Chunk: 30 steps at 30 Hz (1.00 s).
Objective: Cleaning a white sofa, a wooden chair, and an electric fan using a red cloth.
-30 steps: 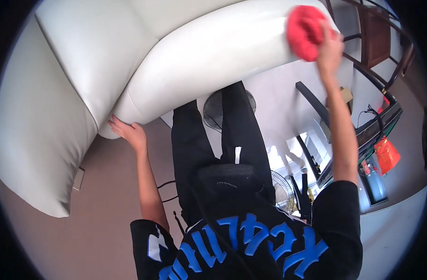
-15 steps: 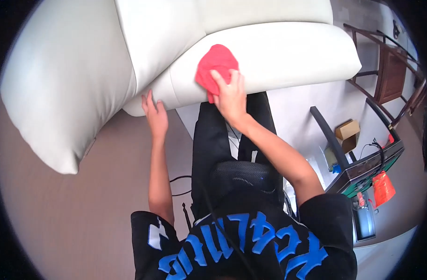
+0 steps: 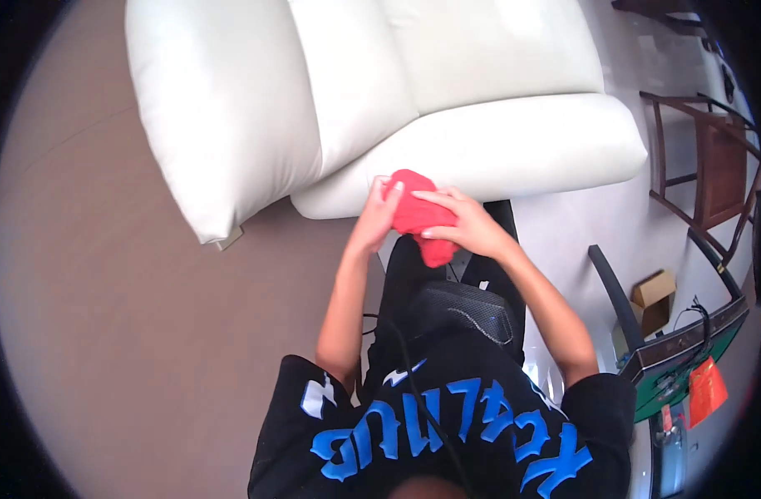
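Observation:
A crumpled red cloth (image 3: pixel 413 214) is between my two hands, in front of the white sofa (image 3: pixel 497 145). My left hand (image 3: pixel 379 218) grips its left edge, with the thumb lying over the cloth. From the right side, my right hand (image 3: pixel 467 223) holds the cloth, its fingers laid across the top. A loose end of the cloth hangs down toward my lap. The rounded front edge of the seat is just beyond my hands. Parts of the fingers behind the cloth are hidden.
The sofa's thick armrest (image 3: pixel 222 108) rises at the left. At the right stand a dark wooden chair (image 3: pixel 717 170) and a black-framed table with a cardboard box (image 3: pixel 653 295) and an orange-red bag (image 3: pixel 707 392) beside it. A black mesh pouch (image 3: pixel 472 309) is at my waist.
My right hand has drawn the red cloth off the sofa seat toward me. My left hand has left the sofa edge and taken hold of the cloth. The view has shifted left.

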Available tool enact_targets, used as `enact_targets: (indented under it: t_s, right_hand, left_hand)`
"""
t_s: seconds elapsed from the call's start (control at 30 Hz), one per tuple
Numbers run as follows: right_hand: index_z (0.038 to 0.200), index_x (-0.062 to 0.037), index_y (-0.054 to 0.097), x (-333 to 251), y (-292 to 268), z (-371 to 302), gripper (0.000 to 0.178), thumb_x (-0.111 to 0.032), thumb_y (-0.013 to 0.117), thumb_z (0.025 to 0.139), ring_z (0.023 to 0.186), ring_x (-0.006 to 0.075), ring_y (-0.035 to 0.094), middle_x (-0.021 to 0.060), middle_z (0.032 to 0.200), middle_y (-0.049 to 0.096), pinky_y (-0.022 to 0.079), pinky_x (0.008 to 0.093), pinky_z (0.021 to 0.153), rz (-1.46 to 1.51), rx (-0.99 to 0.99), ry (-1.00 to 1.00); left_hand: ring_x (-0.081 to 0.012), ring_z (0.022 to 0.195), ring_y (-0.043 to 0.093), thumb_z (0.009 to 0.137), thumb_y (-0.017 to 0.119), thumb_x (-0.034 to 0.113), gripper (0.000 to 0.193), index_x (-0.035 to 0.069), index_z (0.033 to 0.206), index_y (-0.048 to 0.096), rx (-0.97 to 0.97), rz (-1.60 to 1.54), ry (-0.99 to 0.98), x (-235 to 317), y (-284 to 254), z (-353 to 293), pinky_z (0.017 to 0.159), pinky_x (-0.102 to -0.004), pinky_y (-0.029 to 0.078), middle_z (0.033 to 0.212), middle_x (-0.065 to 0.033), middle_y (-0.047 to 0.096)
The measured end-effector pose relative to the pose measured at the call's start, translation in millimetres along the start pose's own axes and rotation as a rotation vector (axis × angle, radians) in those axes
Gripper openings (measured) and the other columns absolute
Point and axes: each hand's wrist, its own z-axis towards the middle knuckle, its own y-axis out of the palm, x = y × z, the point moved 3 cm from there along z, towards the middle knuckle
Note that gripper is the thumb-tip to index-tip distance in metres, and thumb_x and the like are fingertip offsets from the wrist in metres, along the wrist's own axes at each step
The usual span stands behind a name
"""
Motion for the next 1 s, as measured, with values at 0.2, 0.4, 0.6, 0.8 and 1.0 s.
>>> enact_targets:
  t_s: [0.2, 0.4, 0.6, 0.8, 1.0]
  right_hand:
    - [0.136, -0.0039, 0.049, -38, -36, -35, 0.046, -0.021, 0.058, 0.094, 0.122, 0.0221, 0.049, 0.0143, 0.132, 0.051, 0.039, 0.0337, 0.103, 0.214, 0.081, -0.053]
    - [0.133, 0.0049, 0.048, -79, -29, -3, 0.044, -0.026, 0.044, 0.102, 0.113, 0.0193, 0.057, 0.0158, 0.125, 0.059, 0.043, 0.0318, 0.098, 0.739, 0.065, 0.121]
    - [0.113, 0.0021, 0.061, -211, -29, 34, 0.026, -0.015, 0.049, 0.097, 0.088, 0.0236, 0.067, 0.0223, 0.096, 0.067, 0.048, 0.0325, 0.082, 0.025, 0.208, -0.204]
    - [0.119, -0.0027, 0.060, -275, 16, 100, 0.033, -0.015, 0.063, 0.088, 0.093, 0.0326, 0.059, 0.0204, 0.104, 0.057, 0.046, 0.0368, 0.085, -0.165, 0.377, -0.468]
    - [0.144, -0.0115, 0.035, -230, 101, 179, 0.092, -0.046, 0.078, 0.070, 0.135, 0.0497, 0.023, 0.0254, 0.149, 0.024, 0.026, 0.0606, 0.106, -0.511, 0.511, -0.428]
  left_hand:
    - [-0.0230, 0.135, 0.033, 0.101, 0.045, 0.035, 0.057, 0.018, 0.148, 0.020, -0.037, -0.057, -0.124, 51, 18, -39, 0.105, -0.0448, 0.036, 0.148, -0.0110, 0.029]
    - [-0.0213, 0.131, 0.041, 0.099, 0.050, 0.024, 0.056, 0.005, 0.146, 0.028, -0.206, -0.571, 0.048, 96, 22, -71, 0.109, -0.0399, 0.034, 0.146, -0.0118, 0.037]
    - [-0.0148, 0.107, 0.058, 0.093, 0.060, 0.017, 0.044, -0.003, 0.130, 0.049, 0.273, -0.152, 0.357, 213, -85, -172, 0.094, -0.0309, 0.046, 0.121, -0.0093, 0.060]
    - [-0.0143, 0.094, 0.061, 0.093, 0.058, 0.012, 0.027, 0.001, 0.117, 0.058, 0.656, 0.452, 0.643, 317, -165, -227, 0.086, -0.0289, 0.048, 0.105, -0.0095, 0.065]
    - [-0.0258, 0.133, 0.042, 0.097, 0.043, 0.009, 0.034, 0.000, 0.127, 0.055, 0.396, 0.373, 0.819, 249, -191, -95, 0.110, -0.0339, 0.031, 0.133, -0.0132, 0.056]
